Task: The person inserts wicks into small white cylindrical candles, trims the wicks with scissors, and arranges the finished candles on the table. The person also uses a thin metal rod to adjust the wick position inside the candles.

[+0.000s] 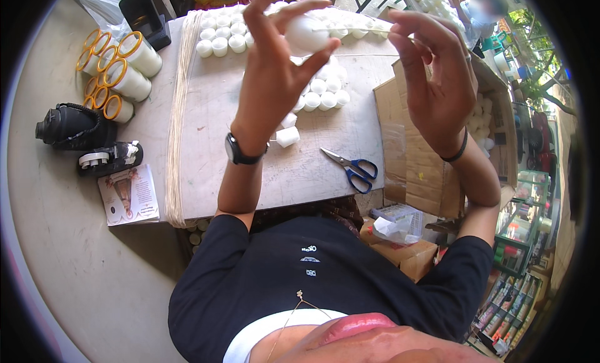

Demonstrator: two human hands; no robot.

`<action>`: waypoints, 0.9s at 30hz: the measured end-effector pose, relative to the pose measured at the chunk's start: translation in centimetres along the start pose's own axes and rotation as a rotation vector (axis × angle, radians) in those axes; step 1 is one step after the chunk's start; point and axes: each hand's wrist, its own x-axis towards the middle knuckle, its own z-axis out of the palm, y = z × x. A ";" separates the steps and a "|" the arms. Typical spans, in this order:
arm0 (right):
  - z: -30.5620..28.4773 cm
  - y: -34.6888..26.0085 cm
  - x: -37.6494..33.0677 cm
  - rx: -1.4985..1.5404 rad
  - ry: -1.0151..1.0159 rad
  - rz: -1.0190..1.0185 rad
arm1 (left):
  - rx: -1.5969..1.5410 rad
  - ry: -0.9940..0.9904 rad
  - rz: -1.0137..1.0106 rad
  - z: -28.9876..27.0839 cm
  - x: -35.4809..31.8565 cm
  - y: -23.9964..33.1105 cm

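My left hand [270, 72], raised over the table, has its thumb and fingers around a small white candle [306, 34]. A thin pale wick [359, 29] stretches from the candle to my right hand [440, 82], whose thumb and fingertips pinch it. Below the hands, a cluster of white candles [325, 99] stands on the table. One loose candle [288, 137] lies on its side near my left wrist. Scissors [359, 174] with blue handles rest with blades slightly apart, closer to me.
Long pale wick strands [180, 125] run along the table's left side. Rows of candles [220, 45] fill the far end. A cardboard box [422, 169] holding white pieces stands at the right. White cylinders with gold rings [134, 82], a black bottle [72, 127], a tape dispenser [109, 158] and a booklet [129, 196] sit left.
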 end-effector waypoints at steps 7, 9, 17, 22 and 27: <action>-0.1 0.2 0.3 -0.087 -0.046 0.043 | -0.903 0.178 -0.681 -1.2 0.4 -0.5; -0.3 0.5 0.4 -0.068 -0.037 0.000 | -1.031 0.170 -0.684 -0.9 0.1 -1.0; -0.5 -0.1 0.5 -0.159 -0.049 -0.024 | -1.056 0.142 -0.688 0.4 0.0 0.0; -0.4 0.1 0.6 -0.179 -0.045 -0.082 | -1.004 0.119 -0.629 0.6 -0.3 0.1; -0.4 0.1 0.5 -0.227 -0.033 -0.112 | -0.937 0.121 -0.592 0.8 -0.3 0.5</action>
